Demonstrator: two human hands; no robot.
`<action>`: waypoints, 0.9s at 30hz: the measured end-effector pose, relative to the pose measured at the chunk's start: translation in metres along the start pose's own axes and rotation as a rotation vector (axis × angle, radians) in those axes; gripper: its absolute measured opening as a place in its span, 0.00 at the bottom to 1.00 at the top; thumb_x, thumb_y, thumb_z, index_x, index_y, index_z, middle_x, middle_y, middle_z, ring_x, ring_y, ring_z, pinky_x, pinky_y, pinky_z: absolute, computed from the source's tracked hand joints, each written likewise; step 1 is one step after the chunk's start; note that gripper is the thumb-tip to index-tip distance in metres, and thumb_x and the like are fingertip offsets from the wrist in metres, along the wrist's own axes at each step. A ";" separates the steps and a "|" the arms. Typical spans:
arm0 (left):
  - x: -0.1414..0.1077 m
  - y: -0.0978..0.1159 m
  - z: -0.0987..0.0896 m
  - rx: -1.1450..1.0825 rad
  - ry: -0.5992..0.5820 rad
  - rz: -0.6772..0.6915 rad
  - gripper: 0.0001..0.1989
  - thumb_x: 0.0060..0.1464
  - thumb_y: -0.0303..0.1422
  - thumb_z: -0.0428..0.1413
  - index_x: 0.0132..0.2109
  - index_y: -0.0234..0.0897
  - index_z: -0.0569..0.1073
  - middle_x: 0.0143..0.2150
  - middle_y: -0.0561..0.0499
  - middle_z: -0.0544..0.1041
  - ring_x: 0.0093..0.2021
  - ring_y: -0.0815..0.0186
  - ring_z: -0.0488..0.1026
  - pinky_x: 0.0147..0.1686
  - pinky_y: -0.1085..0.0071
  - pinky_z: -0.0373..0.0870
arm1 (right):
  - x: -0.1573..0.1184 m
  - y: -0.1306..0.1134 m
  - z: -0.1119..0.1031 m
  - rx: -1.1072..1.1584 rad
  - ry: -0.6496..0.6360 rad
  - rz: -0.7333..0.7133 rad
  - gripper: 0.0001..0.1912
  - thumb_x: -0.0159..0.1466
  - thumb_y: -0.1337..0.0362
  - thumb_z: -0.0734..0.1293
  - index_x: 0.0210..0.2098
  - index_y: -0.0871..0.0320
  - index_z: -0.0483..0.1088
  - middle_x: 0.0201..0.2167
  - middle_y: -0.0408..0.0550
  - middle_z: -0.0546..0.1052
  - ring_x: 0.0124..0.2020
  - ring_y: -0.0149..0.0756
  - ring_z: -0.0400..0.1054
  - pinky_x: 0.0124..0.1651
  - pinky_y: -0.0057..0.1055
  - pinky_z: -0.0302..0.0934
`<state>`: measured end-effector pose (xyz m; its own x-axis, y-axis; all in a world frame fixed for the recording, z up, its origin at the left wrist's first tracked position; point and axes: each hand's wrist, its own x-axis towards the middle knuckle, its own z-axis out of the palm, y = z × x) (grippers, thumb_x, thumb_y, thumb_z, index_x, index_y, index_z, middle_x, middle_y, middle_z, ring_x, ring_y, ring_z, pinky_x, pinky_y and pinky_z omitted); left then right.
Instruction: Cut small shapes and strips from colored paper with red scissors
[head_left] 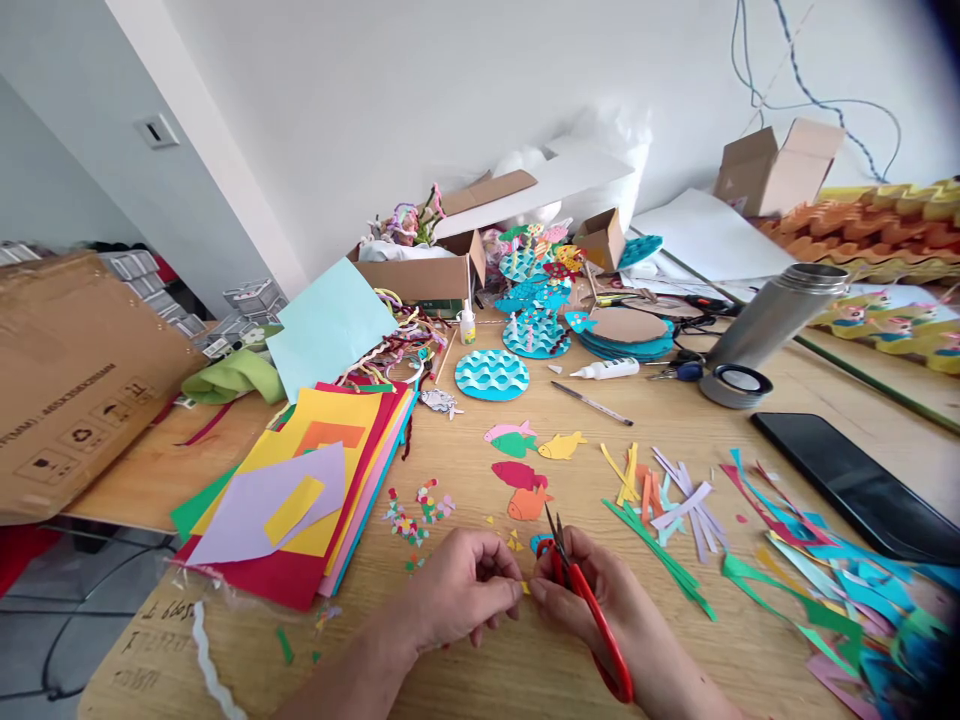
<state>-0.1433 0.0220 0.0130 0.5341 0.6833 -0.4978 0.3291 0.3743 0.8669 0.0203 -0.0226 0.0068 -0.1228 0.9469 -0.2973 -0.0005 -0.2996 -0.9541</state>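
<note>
Red-handled scissors (592,610) rest in my right hand (622,610), blades pointing up and away and slightly apart. My left hand (465,590) is curled in a pinch just left of it, with a small piece of yellow paper (526,588) at its fingertips, close to my right thumb. Tiny yellow paper scraps (514,541) lie beyond my fingers. Above them are paper fish: an orange fish (529,502), a red fish (517,475), a green fish (513,444), a pink fish (510,430) and a yellow fish (562,446). A blue paper shape (538,543) is partly hidden behind the scissors.
Coloured paper sheets (315,500) are stacked at left, with paper dots (409,515) beside them. Paper strips (660,550) and offcuts (862,600) spread rightward near a black phone (847,480). Behind are a blue wavy disc (491,375), glue bottle (607,369), pen (592,402) and steel flask (776,315).
</note>
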 end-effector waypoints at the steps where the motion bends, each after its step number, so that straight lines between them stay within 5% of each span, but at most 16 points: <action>1: 0.001 0.000 -0.001 -0.019 0.012 0.007 0.05 0.43 0.31 0.55 0.30 0.35 0.67 0.21 0.56 0.70 0.16 0.76 0.61 0.10 0.82 0.57 | 0.000 0.001 -0.001 0.005 0.002 -0.012 0.20 0.51 0.52 0.71 0.26 0.57 0.57 0.20 0.38 0.64 0.23 0.27 0.57 0.26 0.25 0.52; 5: 0.001 0.002 -0.005 -0.134 0.100 0.058 0.08 0.43 0.34 0.57 0.29 0.34 0.67 0.22 0.54 0.71 0.16 0.76 0.62 0.10 0.82 0.57 | -0.001 0.004 -0.003 0.012 -0.074 -0.021 0.22 0.58 0.44 0.63 0.26 0.57 0.58 0.18 0.42 0.69 0.20 0.28 0.64 0.24 0.26 0.58; 11: 0.001 0.006 -0.015 -0.306 0.168 0.115 0.12 0.43 0.37 0.59 0.30 0.32 0.67 0.29 0.45 0.78 0.23 0.68 0.73 0.13 0.79 0.63 | -0.004 0.008 0.000 -0.035 -0.197 0.185 0.26 0.53 0.40 0.65 0.24 0.58 0.60 0.13 0.41 0.69 0.12 0.28 0.65 0.15 0.21 0.53; 27: 0.001 0.002 -0.012 -0.335 0.092 0.097 0.08 0.43 0.32 0.58 0.28 0.32 0.67 0.27 0.45 0.79 0.20 0.69 0.73 0.14 0.79 0.64 | -0.007 0.009 0.002 -0.002 -0.250 0.257 0.25 0.52 0.44 0.68 0.26 0.57 0.56 0.13 0.37 0.69 0.12 0.23 0.63 0.14 0.18 0.52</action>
<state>-0.1514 0.0307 0.0147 0.4726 0.7738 -0.4218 -0.0010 0.4791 0.8778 0.0187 -0.0319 0.0005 -0.3576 0.7824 -0.5099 0.0638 -0.5242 -0.8492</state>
